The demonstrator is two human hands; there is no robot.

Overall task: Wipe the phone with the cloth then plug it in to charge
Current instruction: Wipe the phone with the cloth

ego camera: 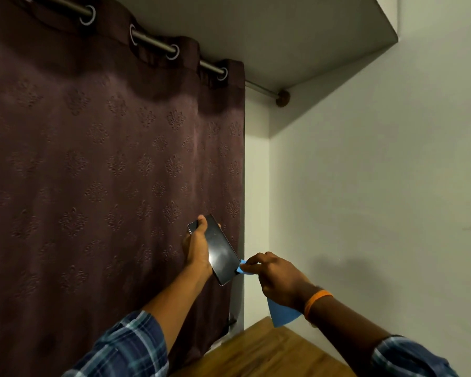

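A black phone [219,251] with a dark, smudged screen is held up in front of the curtain, tilted with its top to the upper left. My left hand [197,247] grips it from behind and along its left edge. My right hand [276,276] pinches a blue cloth [282,314] whose tip touches the phone's lower right edge; the rest of the cloth hangs below my wrist. An orange band circles my right wrist. No charger or cable is clearly visible.
A dark maroon patterned curtain [93,172] on a metal rod [152,43] fills the left. White walls meet in the corner at right. A wooden surface [269,352] lies at the bottom. Something small and dark sits low at the curtain's edge [231,321].
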